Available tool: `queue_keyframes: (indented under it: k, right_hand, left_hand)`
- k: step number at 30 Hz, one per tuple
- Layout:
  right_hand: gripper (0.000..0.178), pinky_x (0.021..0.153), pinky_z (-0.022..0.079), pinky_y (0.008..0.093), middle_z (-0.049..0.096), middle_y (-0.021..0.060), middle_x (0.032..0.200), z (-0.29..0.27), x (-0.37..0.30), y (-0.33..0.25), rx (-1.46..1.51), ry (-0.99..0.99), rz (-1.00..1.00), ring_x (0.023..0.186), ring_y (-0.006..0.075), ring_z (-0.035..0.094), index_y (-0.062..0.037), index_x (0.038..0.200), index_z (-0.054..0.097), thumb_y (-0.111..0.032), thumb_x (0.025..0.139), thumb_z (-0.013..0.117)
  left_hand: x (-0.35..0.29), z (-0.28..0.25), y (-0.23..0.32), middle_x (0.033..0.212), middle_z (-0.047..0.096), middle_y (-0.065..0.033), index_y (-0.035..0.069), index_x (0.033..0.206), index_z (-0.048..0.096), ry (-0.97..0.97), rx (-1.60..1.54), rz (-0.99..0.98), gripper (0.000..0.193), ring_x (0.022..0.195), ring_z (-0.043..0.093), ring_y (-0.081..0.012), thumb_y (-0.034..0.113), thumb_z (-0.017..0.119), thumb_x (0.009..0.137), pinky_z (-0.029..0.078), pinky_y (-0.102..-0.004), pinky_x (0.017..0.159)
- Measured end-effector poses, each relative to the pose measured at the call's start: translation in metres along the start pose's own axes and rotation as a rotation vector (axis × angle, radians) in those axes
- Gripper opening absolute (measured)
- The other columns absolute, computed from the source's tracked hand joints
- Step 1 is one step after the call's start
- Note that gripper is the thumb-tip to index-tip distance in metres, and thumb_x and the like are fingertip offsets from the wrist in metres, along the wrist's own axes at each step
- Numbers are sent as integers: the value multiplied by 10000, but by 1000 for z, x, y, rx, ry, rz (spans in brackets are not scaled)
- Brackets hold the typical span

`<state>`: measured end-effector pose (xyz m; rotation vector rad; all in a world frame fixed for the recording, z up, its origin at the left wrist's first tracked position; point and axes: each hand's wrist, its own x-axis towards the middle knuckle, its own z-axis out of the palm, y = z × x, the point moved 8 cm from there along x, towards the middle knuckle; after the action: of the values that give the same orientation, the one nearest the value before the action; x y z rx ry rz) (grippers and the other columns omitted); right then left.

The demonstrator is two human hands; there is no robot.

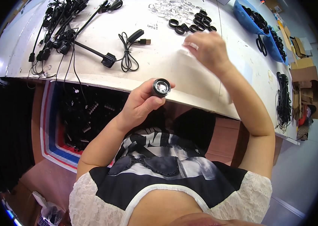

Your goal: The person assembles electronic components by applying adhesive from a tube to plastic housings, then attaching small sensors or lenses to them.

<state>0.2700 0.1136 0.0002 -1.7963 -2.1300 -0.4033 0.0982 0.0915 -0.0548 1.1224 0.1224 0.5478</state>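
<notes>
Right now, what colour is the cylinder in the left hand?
The cylinder is black around a shiny, silvery centre, seen best in the head view.

Small dark writing-like marks [152,26] on the flat white tabletop [168,56] are unreadable; bold letter-like shapes [155,140] mark the black-and-white fabric top [192,170].

"Is the right hand [208,52] holding that pale bit [193,45]?"
"Too blurred to tell."
"The black tube [162,87]?"
"Mostly hidden by the left hand [138,104]. The cables [65,36] are cut off on top."
</notes>
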Motion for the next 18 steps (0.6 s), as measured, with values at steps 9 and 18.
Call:
queue_keyframes:
  k: [9, 18]
  right_hand:
    - [207, 683, 439, 285, 602, 9, 818, 23, -22, 0, 311, -261, 374, 771, 151, 578, -137, 866, 667, -312, 759, 637]
    - [204, 633, 421, 231, 617, 24, 802, -42, -7, -50, 856, -222, 147, 738, 116, 559, -68, 867, 683, -177, 698, 723]
  left_hand:
    - [-3, 3, -2, 822, 491, 40, 19, 1128, 519, 19, -20, 8, 311, 666, 399, -20, 87, 558, 828, 350, -147, 598]
    - [0, 0, -7, 648, 464, 32, -21, 1009, 540, 103, 149, -29, 280, 561, 388, -39, 194, 575, 832, 324, -168, 519]
